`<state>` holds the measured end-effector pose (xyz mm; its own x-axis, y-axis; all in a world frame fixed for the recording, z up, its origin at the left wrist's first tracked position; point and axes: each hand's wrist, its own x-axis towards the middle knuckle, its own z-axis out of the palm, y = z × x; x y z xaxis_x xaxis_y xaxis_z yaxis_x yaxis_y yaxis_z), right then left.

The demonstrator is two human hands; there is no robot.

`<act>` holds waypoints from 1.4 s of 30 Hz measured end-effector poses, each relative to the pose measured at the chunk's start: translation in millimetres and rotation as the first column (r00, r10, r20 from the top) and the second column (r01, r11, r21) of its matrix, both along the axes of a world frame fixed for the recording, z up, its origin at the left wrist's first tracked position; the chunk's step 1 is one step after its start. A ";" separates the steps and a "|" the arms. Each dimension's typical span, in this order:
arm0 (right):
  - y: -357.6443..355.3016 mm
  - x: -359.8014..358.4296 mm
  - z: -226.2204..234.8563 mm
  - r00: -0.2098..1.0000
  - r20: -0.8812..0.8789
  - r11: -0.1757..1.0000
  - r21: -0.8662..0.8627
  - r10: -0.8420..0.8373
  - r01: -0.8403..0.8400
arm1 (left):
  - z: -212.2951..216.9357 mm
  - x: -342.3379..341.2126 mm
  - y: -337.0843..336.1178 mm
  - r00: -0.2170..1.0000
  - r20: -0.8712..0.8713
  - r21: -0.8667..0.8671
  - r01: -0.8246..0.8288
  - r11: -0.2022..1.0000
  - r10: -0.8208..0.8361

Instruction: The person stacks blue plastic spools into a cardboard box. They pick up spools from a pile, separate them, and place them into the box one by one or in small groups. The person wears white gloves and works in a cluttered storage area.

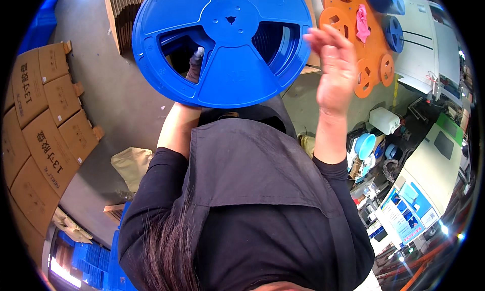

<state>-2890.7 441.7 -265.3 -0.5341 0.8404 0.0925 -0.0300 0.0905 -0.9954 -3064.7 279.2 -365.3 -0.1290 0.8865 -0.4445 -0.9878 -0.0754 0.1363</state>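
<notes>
A stack of large blue plastic reels [237,78] is held up in front of me, and several flanges show through the cut-out windows of the top one. My left hand [195,66] grips the stack at its near left edge. Its covered thumb, with a pale tip, shows through the left window, while the other fingers are hidden underneath. Beside the right rim, my right hand [334,71] is raised with its fingers stretched out, slightly blurred, holding nothing.
Orange reel flanges [362,78], a pink cloth [362,24] and more blue reels [393,34] lie at the far right. Cardboard boxes [48,124] are stacked on the left. An open carton [121,23] stands beyond the reels. Machines [429,174] and a white jug [384,120] are on the right.
</notes>
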 end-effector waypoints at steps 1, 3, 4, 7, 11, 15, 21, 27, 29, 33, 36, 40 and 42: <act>-7.1 -10.5 -9.3 0.993 0.075 0.995 -0.065 0.087 -0.082 | 0.5 -0.7 -2.6 1.000 -0.015 -0.021 -0.017 1.000 0.017; -19.6 -22.9 -43.3 0.913 0.356 0.978 -0.140 0.198 -0.158 | -3.5 -2.0 -3.1 0.995 -0.098 -0.088 -0.040 0.995 0.032; -29.5 -30.1 -63.3 0.883 0.403 0.969 -0.160 0.241 -0.191 | -17.2 -2.1 -6.0 0.969 -0.245 -0.118 -0.058 0.991 0.027; -55.2 -36.8 -128.7 0.813 0.428 0.918 -0.230 0.394 -0.324 | -37.8 -11.2 -18.8 0.708 -0.693 -0.182 0.007 0.983 -0.134; -69.7 -15.7 -172.7 0.931 0.092 0.596 -0.789 0.354 -0.149 | -33.8 4.2 -16.0 0.847 -0.417 -0.364 0.175 0.915 -0.328; -68.1 4.0 -177.5 0.984 -0.010 0.382 -0.921 0.178 -0.079 | -93.2 33.0 -3.6 0.869 -0.303 -0.360 0.275 0.892 -0.391; -81.5 -18.1 -232.3 0.934 -0.012 0.464 -0.866 0.358 -0.188 | -93.4 -4.6 -2.9 0.583 -0.677 -0.512 0.065 0.856 -0.449; -80.0 -121.6 -283.9 0.877 -0.433 0.081 -0.886 0.209 -0.456 | -111.7 -81.3 -8.0 0.480 -0.754 -0.587 -0.185 0.788 -0.449; -83.0 -145.4 -317.5 0.863 -0.340 0.240 -0.863 0.374 -0.445 | -122.0 -100.0 -6.6 0.504 -0.696 -0.674 -0.211 0.708 -0.512; -74.7 -185.8 -337.3 0.902 -0.305 0.114 -0.929 0.305 -0.353 | -186.1 -123.5 -15.3 0.821 -0.514 -0.587 -0.128 0.800 -0.246; -86.5 -193.0 -386.0 0.899 -0.233 0.070 -0.958 0.371 -0.277 | -236.7 -135.9 -20.3 0.931 -0.304 -0.683 -0.066 0.727 -0.202; -109.2 -196.1 -422.8 0.861 -0.004 0.301 -0.936 0.508 -0.182 | -268.0 -131.7 -13.0 0.884 -0.468 -0.693 -0.361 0.624 -0.008; -121.6 -189.3 -432.7 0.820 0.002 0.386 -0.883 0.572 -0.268 | -264.5 -115.6 -12.5 0.765 -0.629 -0.690 -0.465 0.555 -0.141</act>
<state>-3079.9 320.1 -698.0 -0.7097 0.0857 -0.6993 0.4547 -0.7025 -0.5475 -3180.3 266.6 -629.9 -0.7092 0.1456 -0.6899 -0.6595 0.2092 0.7221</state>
